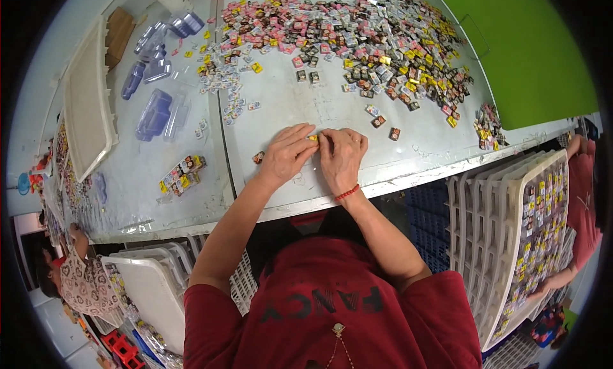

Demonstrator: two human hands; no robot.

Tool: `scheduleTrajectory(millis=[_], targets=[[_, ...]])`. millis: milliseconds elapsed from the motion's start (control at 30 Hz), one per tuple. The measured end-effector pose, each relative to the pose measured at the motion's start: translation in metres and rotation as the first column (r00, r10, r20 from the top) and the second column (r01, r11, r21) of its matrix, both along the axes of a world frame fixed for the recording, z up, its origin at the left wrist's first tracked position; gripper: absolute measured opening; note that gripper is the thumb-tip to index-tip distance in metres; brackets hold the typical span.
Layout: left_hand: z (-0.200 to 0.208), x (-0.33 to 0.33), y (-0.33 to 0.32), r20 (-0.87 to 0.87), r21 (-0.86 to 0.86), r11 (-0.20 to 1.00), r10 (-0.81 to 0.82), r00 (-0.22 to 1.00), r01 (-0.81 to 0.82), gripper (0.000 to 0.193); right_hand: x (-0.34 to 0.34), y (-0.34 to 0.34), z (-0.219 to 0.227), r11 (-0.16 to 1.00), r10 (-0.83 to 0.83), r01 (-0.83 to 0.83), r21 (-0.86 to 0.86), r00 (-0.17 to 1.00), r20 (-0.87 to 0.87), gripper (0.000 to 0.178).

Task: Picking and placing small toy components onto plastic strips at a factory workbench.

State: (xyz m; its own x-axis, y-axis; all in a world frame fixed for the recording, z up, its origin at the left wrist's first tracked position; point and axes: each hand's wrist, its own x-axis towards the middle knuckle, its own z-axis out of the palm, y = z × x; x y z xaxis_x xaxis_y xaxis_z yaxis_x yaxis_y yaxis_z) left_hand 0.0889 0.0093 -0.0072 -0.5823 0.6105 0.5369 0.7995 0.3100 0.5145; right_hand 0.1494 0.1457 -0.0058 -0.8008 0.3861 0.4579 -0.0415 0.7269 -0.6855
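My left hand (287,155) and my right hand (343,157) meet over the table near its front edge. Between their fingertips is a small yellow block-shaped piece (313,138), mostly covered by the fingers. Both hands are closed on it in a pinch. Just left of my left hand lies a small dark and red piece (258,157). Similar small pieces (395,134) lie loose to the right of my right hand. Beyond the hands spreads a large heap of small pink, black, white and yellow pieces (377,62).
Clear plastic trays (153,113) and a white tray (92,107) lie on the left, near a filled clear pack (183,175). White crates (491,241) stack below the table at right. A green panel (530,56) borders the far right. Two people work at either side.
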Motion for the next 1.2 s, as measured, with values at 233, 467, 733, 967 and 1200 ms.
scheduleTrajectory(millis=[233, 467, 733, 967, 1200], targets=[[0.003, 0.001, -0.002, -0.026, -0.043, 0.999, 0.008, 1.000, -0.009, 0.012, 0.000, 0.001, 0.001, 1.000, 0.003, -0.005, 0.026, 0.998, 0.060, 0.007], [0.001, 0.003, -0.003, -0.026, -0.026, 0.999, 0.030, 0.999, -0.030, 0.012, 0.005, 0.000, 0.003, 1.000, -0.022, 0.021, 0.021, 0.999, 0.044, 0.007], [-0.004, 0.000, -0.005, -0.029, -0.005, 1.000, 0.001, 1.000, -0.001, 0.015, 0.003, 0.005, -0.001, 0.990, 0.049, -0.049, 0.131, 0.999, 0.004, 0.013], [-0.006, -0.001, -0.004, -0.030, -0.002, 0.999, 0.032, 0.999, -0.032, 0.012, 0.009, 0.021, 0.000, 0.939, 0.243, -0.232, 0.254, 0.970, -0.011, 0.018], [-0.001, -0.001, -0.008, 0.087, -0.045, 0.999, -0.016, 0.996, 0.020, 0.014, 0.006, 0.030, 0.016, 0.898, 0.375, -0.375, 0.232, 0.926, 0.043, 0.022]])
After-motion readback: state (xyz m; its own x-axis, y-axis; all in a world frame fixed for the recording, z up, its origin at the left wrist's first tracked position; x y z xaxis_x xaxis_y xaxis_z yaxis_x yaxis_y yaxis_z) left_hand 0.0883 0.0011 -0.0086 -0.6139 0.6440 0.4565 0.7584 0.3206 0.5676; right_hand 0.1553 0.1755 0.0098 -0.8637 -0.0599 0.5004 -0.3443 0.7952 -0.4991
